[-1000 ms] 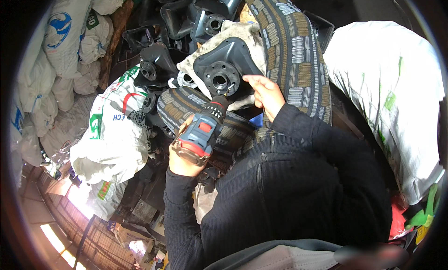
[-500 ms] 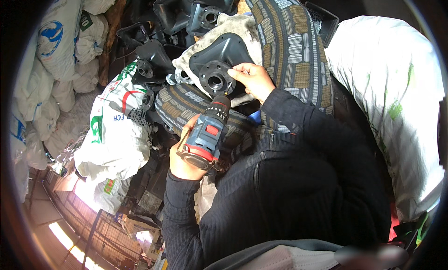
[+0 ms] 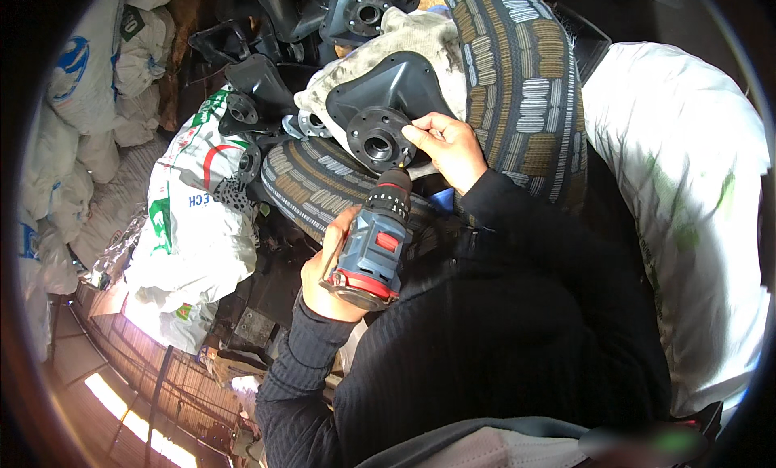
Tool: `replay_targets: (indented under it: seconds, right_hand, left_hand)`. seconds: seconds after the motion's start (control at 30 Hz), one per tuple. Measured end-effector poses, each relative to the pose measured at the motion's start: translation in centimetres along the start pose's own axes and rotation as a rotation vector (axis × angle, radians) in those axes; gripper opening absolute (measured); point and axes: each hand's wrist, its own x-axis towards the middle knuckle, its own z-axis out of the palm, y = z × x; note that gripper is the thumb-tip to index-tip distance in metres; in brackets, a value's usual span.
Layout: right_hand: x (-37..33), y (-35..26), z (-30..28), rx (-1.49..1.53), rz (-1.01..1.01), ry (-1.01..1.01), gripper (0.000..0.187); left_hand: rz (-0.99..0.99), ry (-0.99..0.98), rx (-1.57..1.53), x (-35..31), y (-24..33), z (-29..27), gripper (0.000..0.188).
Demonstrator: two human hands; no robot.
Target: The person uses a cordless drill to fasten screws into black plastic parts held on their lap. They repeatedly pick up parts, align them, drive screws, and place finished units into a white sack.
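Observation:
A blue-grey cordless drill (image 3: pixel 373 246) with red trim is gripped in my left hand (image 3: pixel 327 282). Its thin bit points up at the round flange (image 3: pixel 373 141) of a black part, a ring with several small holes around a large centre bore. Behind the flange spreads the part's funnel-shaped housing (image 3: pixel 396 80), lying on a whitish cloth (image 3: pixel 323 92). My right hand (image 3: pixel 453 151) pinches the right edge of the flange between thumb and fingers. Whether the bit tip sits inside a hole is too small to tell.
Under the cloth and parts lies a patterned brown-and-grey cushioned ring (image 3: pixel 525 88). More black flanged housings (image 3: pixel 263 84) are heaped at the upper left. White sacks (image 3: pixel 194 225) stand at the left, and a large white sack (image 3: pixel 671 185) at the right.
The view has shifted slightly. The drill stays in my left hand with its bit at the flange's lower right, and my right hand still pinches the flange edge.

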Motion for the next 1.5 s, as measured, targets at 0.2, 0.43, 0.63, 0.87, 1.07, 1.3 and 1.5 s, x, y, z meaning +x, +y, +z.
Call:
replay_targets:
  seconds: [0.2, 0.43, 0.63, 0.87, 1.07, 1.3, 1.5]
  right_hand:
    - [0.1, 1.2, -0.2, 0.104, -0.163, -0.085, 0.013]
    - [0.4, 0.1, -0.3, -0.08, -0.086, -0.035, 0.018]
    - [-3.5, -0.9, -3.8, 0.31, 0.071, -0.268, 0.033]
    - [-5.6, -1.5, -4.1, 0.717, 0.148, -0.559, 0.024]
    - [-6.6, -2.3, -3.8, 0.686, 0.189, -0.583, 0.023]
    - [-6.4, -1.8, -3.0, 0.708, 0.226, -0.594, 0.025]
    - [-6.2, -1.9, -3.3, 0.748, 0.32, -0.58, 0.02]
  left_hand:
    - [-0.042, -0.014, -0.135, 0.7, -0.5, 0.6, 0.038]
    - [0.246, 0.154, 0.239, 0.8, -1.3, 1.2, 0.046]
    - [0.471, 0.419, 0.593, -2.5, -0.7, 2.3, 0.029]
    - [0.34, 0.122, 0.068, -4.5, -3.2, 4.4, 0.041]
    - [0.303, 0.053, 0.251, -4.8, -4.3, 4.8, 0.045]
    - [0.349, 0.166, 0.151, -5.0, -4.1, 5.0, 0.049]
    - [0.366, 0.228, 0.061, -5.2, -3.2, 4.9, 0.057]
